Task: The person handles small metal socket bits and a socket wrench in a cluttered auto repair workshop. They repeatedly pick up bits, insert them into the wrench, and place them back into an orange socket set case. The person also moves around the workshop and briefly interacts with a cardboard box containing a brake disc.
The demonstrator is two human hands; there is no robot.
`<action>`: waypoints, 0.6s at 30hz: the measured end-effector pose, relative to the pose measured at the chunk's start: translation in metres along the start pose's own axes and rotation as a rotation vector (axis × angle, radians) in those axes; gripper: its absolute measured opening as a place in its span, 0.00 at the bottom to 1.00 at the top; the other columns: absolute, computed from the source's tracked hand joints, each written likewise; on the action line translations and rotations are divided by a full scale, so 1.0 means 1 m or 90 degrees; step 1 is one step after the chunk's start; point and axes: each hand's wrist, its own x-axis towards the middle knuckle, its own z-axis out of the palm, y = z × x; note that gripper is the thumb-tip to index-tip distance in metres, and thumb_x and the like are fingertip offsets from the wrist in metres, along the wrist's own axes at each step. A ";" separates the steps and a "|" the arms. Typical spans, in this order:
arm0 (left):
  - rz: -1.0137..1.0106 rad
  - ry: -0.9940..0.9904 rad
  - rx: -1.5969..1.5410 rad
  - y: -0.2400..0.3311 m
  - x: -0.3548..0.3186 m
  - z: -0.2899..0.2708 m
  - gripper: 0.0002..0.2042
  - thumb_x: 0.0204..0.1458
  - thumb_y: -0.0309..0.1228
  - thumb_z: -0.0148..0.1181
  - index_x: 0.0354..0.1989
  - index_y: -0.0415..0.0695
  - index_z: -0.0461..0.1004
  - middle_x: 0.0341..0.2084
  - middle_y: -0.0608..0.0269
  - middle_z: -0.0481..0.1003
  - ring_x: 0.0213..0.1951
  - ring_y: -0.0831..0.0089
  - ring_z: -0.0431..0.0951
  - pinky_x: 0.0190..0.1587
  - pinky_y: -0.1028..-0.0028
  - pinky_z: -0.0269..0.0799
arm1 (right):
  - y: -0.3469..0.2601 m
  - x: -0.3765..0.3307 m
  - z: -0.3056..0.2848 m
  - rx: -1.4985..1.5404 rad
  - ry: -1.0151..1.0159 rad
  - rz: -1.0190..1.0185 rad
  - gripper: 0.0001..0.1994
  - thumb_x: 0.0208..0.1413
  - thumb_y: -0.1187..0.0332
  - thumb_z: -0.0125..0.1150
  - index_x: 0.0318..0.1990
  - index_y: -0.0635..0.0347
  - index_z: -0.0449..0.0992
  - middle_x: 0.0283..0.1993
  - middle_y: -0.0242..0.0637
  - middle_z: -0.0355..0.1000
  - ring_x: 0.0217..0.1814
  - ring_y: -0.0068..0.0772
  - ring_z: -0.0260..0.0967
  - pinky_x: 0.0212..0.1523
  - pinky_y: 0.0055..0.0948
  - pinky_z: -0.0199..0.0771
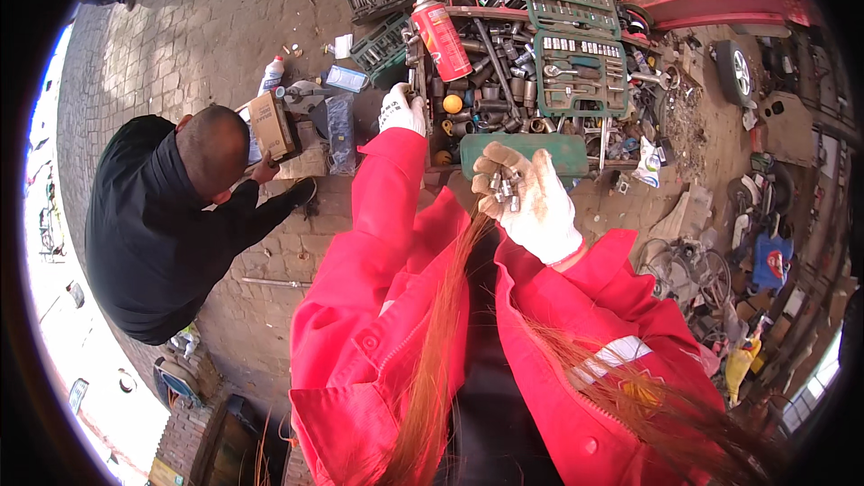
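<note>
My right hand [537, 211], in a white knit work glove with a soiled palm, is turned palm up. Its fingers curl over several small metal sockets [507, 190]. To the left, my gloved left hand [400, 113] reaches to the near left edge of a heap of dark sockets [490, 81]. Its fingers are bent together at a row of metal pieces, and what they hold is hidden. Beyond my right hand lies an open green socket set case [582, 112] with bright sockets and a ratchet. A green lid or flat case [562, 155] sits just behind my right fingers.
A red spray can [442, 39] and an orange ball [452, 104] lie on the heap. At the left a person in black [171, 216] crouches, holding a brown box [273, 126]. A white bottle [272, 75] stands beyond. Scrap and a wheel [733, 72] crowd the right.
</note>
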 end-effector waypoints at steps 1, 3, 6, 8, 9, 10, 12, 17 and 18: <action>-0.007 -0.010 0.011 -0.001 0.000 -0.001 0.17 0.50 0.35 0.60 0.48 0.44 0.73 0.40 0.48 0.77 0.44 0.52 0.77 0.48 0.59 0.71 | -0.001 0.000 -0.001 0.004 -0.004 0.007 0.31 0.63 0.44 0.47 0.58 0.65 0.67 0.53 0.46 0.71 0.49 0.42 0.73 0.44 0.37 0.77; -0.049 -0.048 0.028 -0.003 0.000 -0.001 0.20 0.50 0.37 0.60 0.50 0.41 0.72 0.42 0.47 0.77 0.46 0.54 0.77 0.49 0.61 0.71 | -0.003 -0.001 -0.004 -0.004 -0.002 0.011 0.31 0.62 0.43 0.48 0.58 0.64 0.67 0.53 0.45 0.71 0.49 0.42 0.73 0.45 0.37 0.76; -0.003 -0.025 0.033 -0.007 -0.001 -0.001 0.18 0.51 0.40 0.58 0.47 0.43 0.73 0.40 0.48 0.77 0.44 0.52 0.77 0.47 0.59 0.72 | -0.004 -0.002 -0.006 0.002 0.004 0.009 0.32 0.62 0.43 0.49 0.58 0.66 0.66 0.51 0.46 0.72 0.48 0.42 0.73 0.45 0.38 0.76; 0.012 -0.028 0.036 -0.007 -0.002 0.000 0.20 0.52 0.41 0.58 0.49 0.43 0.72 0.43 0.47 0.76 0.45 0.50 0.77 0.48 0.58 0.71 | -0.005 -0.003 -0.007 0.016 0.008 0.011 0.33 0.62 0.43 0.49 0.58 0.67 0.66 0.50 0.46 0.72 0.48 0.43 0.73 0.46 0.40 0.76; 0.022 -0.022 0.046 -0.007 -0.003 0.001 0.20 0.52 0.41 0.58 0.50 0.43 0.71 0.44 0.46 0.76 0.46 0.50 0.76 0.49 0.57 0.71 | -0.006 -0.003 -0.006 0.025 0.011 0.014 0.33 0.61 0.43 0.50 0.58 0.67 0.66 0.50 0.46 0.72 0.48 0.43 0.73 0.46 0.40 0.76; 0.020 -0.023 0.059 -0.006 -0.004 0.002 0.20 0.52 0.41 0.58 0.51 0.43 0.70 0.44 0.46 0.75 0.46 0.49 0.76 0.49 0.57 0.70 | -0.006 -0.003 -0.006 0.035 0.014 0.016 0.33 0.61 0.43 0.50 0.58 0.67 0.65 0.50 0.46 0.72 0.49 0.44 0.73 0.47 0.40 0.76; 0.011 -0.024 0.081 -0.002 -0.006 0.006 0.23 0.52 0.41 0.58 0.54 0.44 0.66 0.44 0.44 0.74 0.46 0.47 0.76 0.49 0.55 0.70 | -0.007 -0.004 -0.006 0.058 0.016 0.022 0.33 0.60 0.43 0.52 0.58 0.67 0.65 0.51 0.47 0.71 0.50 0.45 0.72 0.48 0.41 0.75; -0.012 -0.064 0.143 0.008 -0.006 0.010 0.29 0.51 0.39 0.60 0.60 0.44 0.58 0.45 0.41 0.73 0.47 0.44 0.74 0.50 0.53 0.69 | -0.007 -0.004 -0.011 0.096 -0.015 0.036 0.34 0.59 0.43 0.54 0.59 0.67 0.65 0.53 0.47 0.70 0.52 0.47 0.71 0.51 0.42 0.74; -0.017 -0.072 0.129 0.009 -0.005 0.010 0.30 0.51 0.39 0.60 0.60 0.43 0.58 0.46 0.41 0.72 0.48 0.44 0.74 0.50 0.53 0.69 | -0.007 -0.003 -0.013 0.091 -0.028 0.040 0.34 0.60 0.42 0.52 0.59 0.66 0.65 0.55 0.47 0.70 0.53 0.46 0.70 0.52 0.42 0.73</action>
